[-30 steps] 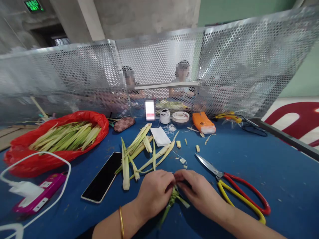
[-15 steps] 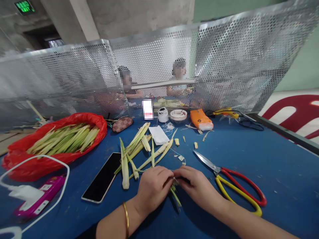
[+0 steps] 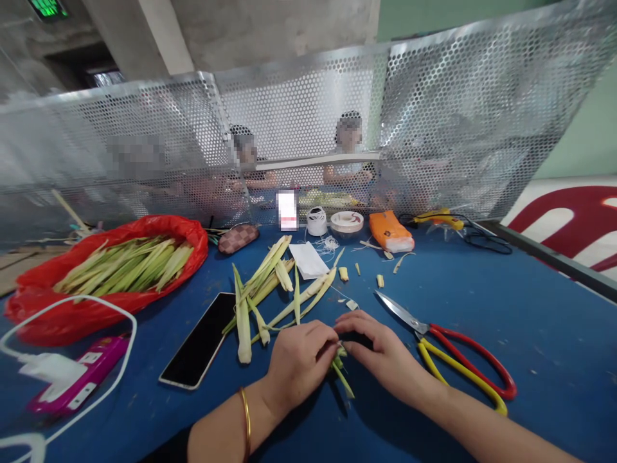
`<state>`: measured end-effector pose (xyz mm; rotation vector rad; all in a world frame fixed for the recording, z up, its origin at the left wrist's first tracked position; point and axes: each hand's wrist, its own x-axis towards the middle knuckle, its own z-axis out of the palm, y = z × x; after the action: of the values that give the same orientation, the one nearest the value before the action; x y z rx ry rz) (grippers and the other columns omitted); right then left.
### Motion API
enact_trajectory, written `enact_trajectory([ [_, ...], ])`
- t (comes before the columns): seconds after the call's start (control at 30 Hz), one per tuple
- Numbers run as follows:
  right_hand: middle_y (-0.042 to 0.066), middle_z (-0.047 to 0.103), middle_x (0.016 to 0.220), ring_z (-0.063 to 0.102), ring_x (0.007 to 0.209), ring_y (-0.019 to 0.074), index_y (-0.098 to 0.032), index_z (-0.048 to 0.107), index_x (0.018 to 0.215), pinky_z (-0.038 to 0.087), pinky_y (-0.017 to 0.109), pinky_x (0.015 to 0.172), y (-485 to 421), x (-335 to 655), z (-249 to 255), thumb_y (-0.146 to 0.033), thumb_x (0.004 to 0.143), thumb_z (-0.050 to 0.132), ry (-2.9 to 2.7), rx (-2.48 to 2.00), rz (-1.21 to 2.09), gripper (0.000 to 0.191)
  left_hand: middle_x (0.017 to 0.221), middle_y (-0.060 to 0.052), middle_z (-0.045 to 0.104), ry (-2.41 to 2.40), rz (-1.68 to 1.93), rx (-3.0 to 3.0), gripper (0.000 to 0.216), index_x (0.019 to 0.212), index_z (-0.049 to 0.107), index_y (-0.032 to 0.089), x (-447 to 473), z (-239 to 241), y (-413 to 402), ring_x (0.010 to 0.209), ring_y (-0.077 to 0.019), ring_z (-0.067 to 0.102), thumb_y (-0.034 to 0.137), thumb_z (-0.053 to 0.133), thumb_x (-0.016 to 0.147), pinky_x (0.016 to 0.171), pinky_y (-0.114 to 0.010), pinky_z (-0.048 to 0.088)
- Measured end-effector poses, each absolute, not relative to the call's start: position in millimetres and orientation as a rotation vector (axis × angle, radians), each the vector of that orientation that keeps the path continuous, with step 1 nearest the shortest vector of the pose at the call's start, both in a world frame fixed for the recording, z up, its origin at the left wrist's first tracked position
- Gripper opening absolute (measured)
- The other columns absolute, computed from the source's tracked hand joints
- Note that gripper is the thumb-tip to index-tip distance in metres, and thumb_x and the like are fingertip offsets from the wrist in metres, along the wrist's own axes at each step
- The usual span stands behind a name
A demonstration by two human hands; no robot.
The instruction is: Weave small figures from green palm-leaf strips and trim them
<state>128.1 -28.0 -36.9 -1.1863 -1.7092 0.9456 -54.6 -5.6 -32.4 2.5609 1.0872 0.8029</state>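
Observation:
My left hand [image 3: 299, 363] and my right hand [image 3: 380, 352] meet over the blue table [image 3: 482, 302], both pinching a small folded piece of green leaf [image 3: 340, 370] whose strip ends poke out below the fingers. A thin white thread runs from the piece toward the back of the table. Loose pale green leaf strips [image 3: 270, 292] lie just beyond my left hand. Scissors with red and yellow handles [image 3: 453, 354] rest shut to the right of my right hand.
A red bag of leaf strips [image 3: 110, 270] sits at the left. A black phone [image 3: 200, 341], a pink power bank [image 3: 77, 379] with white cable, thread spools [image 3: 317, 222], an orange pack [image 3: 390, 231] and a glue gun [image 3: 441, 220] lie around. People sit behind the perforated metal screen [image 3: 434, 128].
The leaf piece has turned in my fingers; its long tail pointing toward me a second ago now shows as short strips to the lower right. Both hands moved slightly away from me.

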Motion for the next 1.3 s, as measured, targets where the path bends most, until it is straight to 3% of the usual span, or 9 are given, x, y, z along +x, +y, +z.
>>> enact_trajectory([
  [0.13, 0.004, 0.064, 0.090, 0.060, 0.090, 0.0189, -0.020, 0.057, 0.066, 0.046, 0.034, 0.085, -26.3, 130.1, -35.6, -0.017, 0.078, 0.053, -1.630, -1.226, 0.982, 0.013, 0.078, -0.002, 0.068, 1.084, 0.804, 2.547, 0.011, 0.078, 0.062, 0.021, -54.7, -32.1, -5.7, 0.072, -0.0145, 0.062, 0.018, 0.054, 0.085, 0.065, -0.024, 0.040],
  [0.23, 0.003, 0.065, 0.088, 0.061, 0.087, 0.0191, -0.020, 0.060, 0.078, 0.048, 0.033, 0.082, -26.2, 131.0, -34.9, -0.021, 0.080, 0.050, -1.497, -1.244, 1.076, 0.010, 0.080, -0.002, 0.069, 1.082, 0.797, 2.540, 0.011, 0.080, 0.063, 0.021, -55.2, -32.5, -5.2, 0.073, -0.0145, 0.062, 0.018, 0.053, 0.085, 0.066, -0.024, 0.041],
  [0.33, 0.006, 0.065, 0.100, 0.060, 0.098, 0.0207, -0.020, 0.064, 0.094, 0.045, 0.034, 0.090, -27.0, 129.1, -35.0, -0.021, 0.079, 0.055, -1.575, -1.186, 1.106, 0.018, 0.080, -0.002, 0.068, 1.084, 0.793, 2.535, 0.011, 0.081, 0.062, 0.021, -55.4, -33.2, -5.0, 0.074, -0.0145, 0.062, 0.020, 0.053, 0.086, 0.067, -0.024, 0.040],
  [0.43, 0.007, 0.064, 0.100, 0.060, 0.098, 0.0212, -0.020, 0.066, 0.079, 0.044, 0.034, 0.090, -27.4, 126.9, -36.1, -0.021, 0.079, 0.057, -1.705, -1.156, 1.053, 0.009, 0.080, -0.002, 0.068, 1.088, 0.806, 2.534, 0.010, 0.081, 0.062, 0.020, -55.0, -32.9, -5.3, 0.073, -0.0142, 0.062, 0.022, 0.054, 0.086, 0.066, -0.024, 0.040],
  [0.53, 0.005, 0.064, 0.090, 0.061, 0.088, 0.0198, -0.019, 0.059, 0.067, 0.045, 0.032, 0.083, -27.1, 127.3, -38.0, -0.022, 0.081, 0.054, -1.663, -1.206, 1.034, 0.015, 0.079, -0.002, 0.067, 1.069, 0.805, 2.540, 0.013, 0.079, 0.061, 0.020, -54.6, -32.4, -6.0, 0.072, -0.0136, 0.061, 0.023, 0.052, 0.088, 0.065, -0.024, 0.039],
  [0.93, 0.004, 0.060, 0.086, 0.051, 0.083, 0.0193, -0.020, 0.043, 0.063, 0.038, 0.028, 0.074, -31.4, 132.3, -29.0, -0.031, 0.079, 0.049, -1.439, -1.238, 1.227, 0.020, 0.074, 0.001, 0.066, 1.058, 0.902, 2.529, 0.008, 0.076, 0.059, 0.020, -55.6, -35.6, -3.8, 0.069, -0.0123, 0.061, 0.017, 0.056, 0.083, 0.063, -0.022, 0.038],
  [1.03, 0.003, 0.059, 0.084, 0.053, 0.085, 0.0202, -0.020, 0.054, 0.074, 0.040, 0.029, 0.075, -32.0, 132.0, -31.1, -0.035, 0.082, 0.051, -1.385, -1.230, 1.179, 0.017, 0.074, 0.001, 0.065, 1.070, 0.875, 2.533, 0.008, 0.076, 0.059, 0.020, -55.2, -34.6, -4.2, 0.068, -0.0122, 0.060, 0.019, 0.056, 0.084, 0.062, -0.022, 0.038],
  [1.13, 0.002, 0.059, 0.083, 0.053, 0.075, 0.0179, -0.020, 0.062, 0.092, 0.041, 0.029, 0.070, -30.6, 130.3, -37.9, -0.038, 0.079, 0.060, -1.429, -1.263, 1.176, 0.022, 0.075, 0.001, 0.065, 1.063, 0.875, 2.538, 0.009, 0.076, 0.059, 0.020, -54.7, -34.4, -4.7, 0.068, -0.0121, 0.060, 0.019, 0.056, 0.084, 0.062, -0.022, 0.037],
  [1.3, -0.002, 0.052, 0.064, 0.049, 0.064, 0.0145, -0.018, 0.059, 0.066, 0.038, 0.027, 0.063, -27.3, 129.2, -40.3, -0.035, 0.079, 0.061, -1.464, -1.290, 1.163, 0.021, 0.074, 0.001, 0.065, 1.092, 0.855, 2.516, 0.010, 0.076, 0.060, 0.020, -54.2, -33.9, -4.2, 0.069, -0.0125, 0.060, 0.019, 0.055, 0.084, 0.063, -0.023, 0.038],
])
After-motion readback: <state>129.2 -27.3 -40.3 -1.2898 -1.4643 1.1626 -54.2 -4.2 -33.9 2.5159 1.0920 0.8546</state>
